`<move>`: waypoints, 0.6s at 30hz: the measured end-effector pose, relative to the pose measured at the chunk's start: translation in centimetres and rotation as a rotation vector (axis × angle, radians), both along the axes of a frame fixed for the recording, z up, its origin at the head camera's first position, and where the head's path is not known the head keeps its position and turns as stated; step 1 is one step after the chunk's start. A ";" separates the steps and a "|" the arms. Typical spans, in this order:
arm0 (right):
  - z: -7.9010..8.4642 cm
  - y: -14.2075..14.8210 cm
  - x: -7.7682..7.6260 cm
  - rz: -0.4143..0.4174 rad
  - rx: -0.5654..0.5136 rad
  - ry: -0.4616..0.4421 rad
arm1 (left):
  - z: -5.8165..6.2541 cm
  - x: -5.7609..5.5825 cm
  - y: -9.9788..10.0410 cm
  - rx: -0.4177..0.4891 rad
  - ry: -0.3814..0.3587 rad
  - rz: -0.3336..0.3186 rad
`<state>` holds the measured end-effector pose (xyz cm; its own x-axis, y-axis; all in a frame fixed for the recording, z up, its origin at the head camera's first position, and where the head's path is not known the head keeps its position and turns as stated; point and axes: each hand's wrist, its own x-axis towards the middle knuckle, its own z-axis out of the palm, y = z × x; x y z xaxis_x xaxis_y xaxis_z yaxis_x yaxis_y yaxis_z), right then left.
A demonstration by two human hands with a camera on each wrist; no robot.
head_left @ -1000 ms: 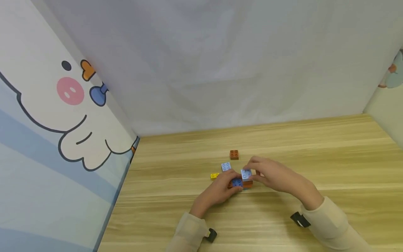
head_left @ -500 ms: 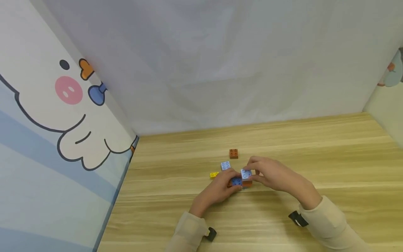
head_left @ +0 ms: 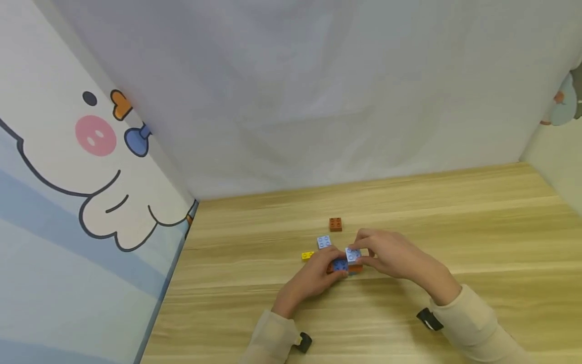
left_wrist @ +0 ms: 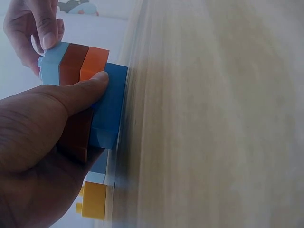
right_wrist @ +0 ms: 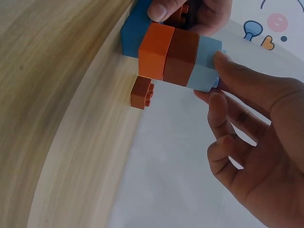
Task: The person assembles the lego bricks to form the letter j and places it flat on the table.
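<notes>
On the wooden table stands a small build of toy building bricks. Its lowest part is a blue brick (left_wrist: 113, 99), and at one end an orange brick (right_wrist: 155, 50), a brown brick (right_wrist: 181, 57) and a light blue brick (right_wrist: 205, 64) are stacked upward. My right hand (head_left: 393, 253) pinches the light blue brick at the top between thumb and fingers. My left hand (head_left: 309, 280) grips the lower part from the left, its thumb (left_wrist: 90, 88) against the orange and blue bricks. Another blue brick (head_left: 340, 265) shows between its thumb and fingers.
Behind the build lie a loose reddish-brown brick (head_left: 335, 224) and a second light blue brick (head_left: 323, 241). A yellow brick (head_left: 307, 256) sits just left of them. The wooden table (head_left: 254, 217) ends at a pale backdrop (head_left: 291, 126).
Both hands keep their hold on the build, and the bricks stay in place. Only the head view shifts slightly.
</notes>
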<state>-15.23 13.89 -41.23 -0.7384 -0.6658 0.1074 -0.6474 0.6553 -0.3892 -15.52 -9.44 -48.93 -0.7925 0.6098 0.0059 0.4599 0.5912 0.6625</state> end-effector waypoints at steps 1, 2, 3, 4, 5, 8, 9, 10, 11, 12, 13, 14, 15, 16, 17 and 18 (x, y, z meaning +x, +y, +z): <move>0.0 0.0 0.0 0.001 -0.003 -0.002 | 0.0 0.0 0.0 -0.003 0.004 -0.001; -0.1 0.1 0.0 0.002 -0.006 -0.003 | 0.0 0.0 0.0 -0.006 0.006 -0.002; -0.1 0.1 0.0 0.004 -0.010 -0.005 | 0.0 0.0 0.0 -0.009 0.007 -0.003; -0.1 0.1 0.0 0.005 -0.014 -0.008 | 0.0 0.0 0.1 -0.013 0.009 -0.003; -0.1 0.2 0.0 0.008 -0.018 -0.015 | 0.0 0.0 0.1 -0.015 0.012 -0.004; -0.2 0.4 -0.2 0.027 -0.040 -0.031 | 0.1 0.1 0.1 -0.020 0.015 -0.002; -0.2 0.4 -0.2 0.035 -0.049 -0.038 | 0.1 0.1 0.1 -0.022 0.014 -0.002; -0.3 0.5 -0.3 0.043 -0.060 -0.048 | 0.1 0.1 0.1 -0.024 0.016 -0.002; -0.3 0.6 -0.4 0.051 -0.070 -0.056 | 0.1 0.1 0.1 -0.026 0.016 -0.002; -0.3 0.6 -0.4 0.059 -0.081 -0.066 | 0.1 0.0 0.1 -0.028 0.016 -0.002; -0.4 0.7 -0.5 0.066 -0.089 -0.077 | 0.1 0.0 0.2 -0.029 0.015 -0.002; -0.4 0.8 -0.6 0.071 -0.095 -0.087 | 0.1 0.0 0.2 -0.031 0.014 -0.001; -0.4 0.8 -0.7 0.077 -0.101 -0.096 | 0.1 0.0 0.2 -0.033 0.014 0.000; -0.4 0.8 -0.8 0.082 -0.106 -0.102 | 0.2 0.0 0.2 -0.034 0.014 0.001; -0.5 0.9 -0.9 0.088 -0.108 -0.107 | 0.2 0.0 0.1 -0.034 0.011 0.003; -0.5 0.9 -1.1 0.093 -0.112 -0.111 | 0.2 0.0 0.1 -0.034 0.011 0.004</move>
<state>-16.30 14.74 -41.74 -0.6859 -0.7199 0.1059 -0.6520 0.5435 -0.5287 -15.55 -9.31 -48.74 -0.7952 0.6064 -0.0062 0.4641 0.6152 0.6373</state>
